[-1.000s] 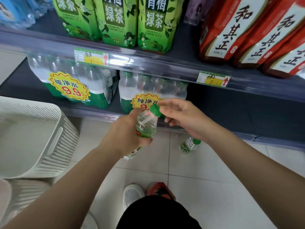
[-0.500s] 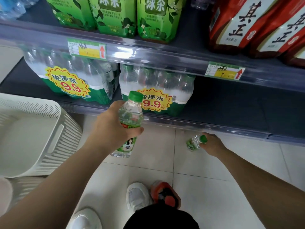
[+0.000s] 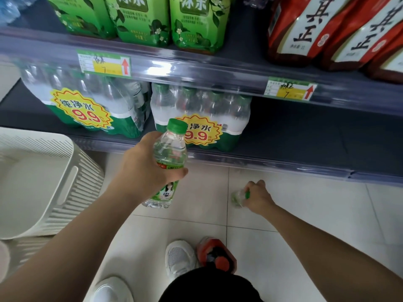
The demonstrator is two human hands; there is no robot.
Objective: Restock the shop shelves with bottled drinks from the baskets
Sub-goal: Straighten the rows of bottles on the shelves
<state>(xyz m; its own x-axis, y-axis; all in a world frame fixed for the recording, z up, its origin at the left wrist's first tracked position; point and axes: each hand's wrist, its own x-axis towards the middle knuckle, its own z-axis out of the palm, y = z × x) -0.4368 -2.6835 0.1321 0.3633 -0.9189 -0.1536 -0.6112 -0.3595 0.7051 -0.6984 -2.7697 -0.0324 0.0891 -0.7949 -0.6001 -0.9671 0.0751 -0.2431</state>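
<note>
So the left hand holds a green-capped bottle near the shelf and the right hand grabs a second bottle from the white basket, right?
Not quite: the head view shows the right hand gripping the second bottle down at the tiled floor, not in the white basket. The left hand does hold the green-capped bottle near the shelf.

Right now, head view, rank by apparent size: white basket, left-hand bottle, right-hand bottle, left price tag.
1. white basket
2. left-hand bottle
3. left price tag
4. right-hand bottle: farther off, blurred and partly covered, so its true size is unsure.
</note>
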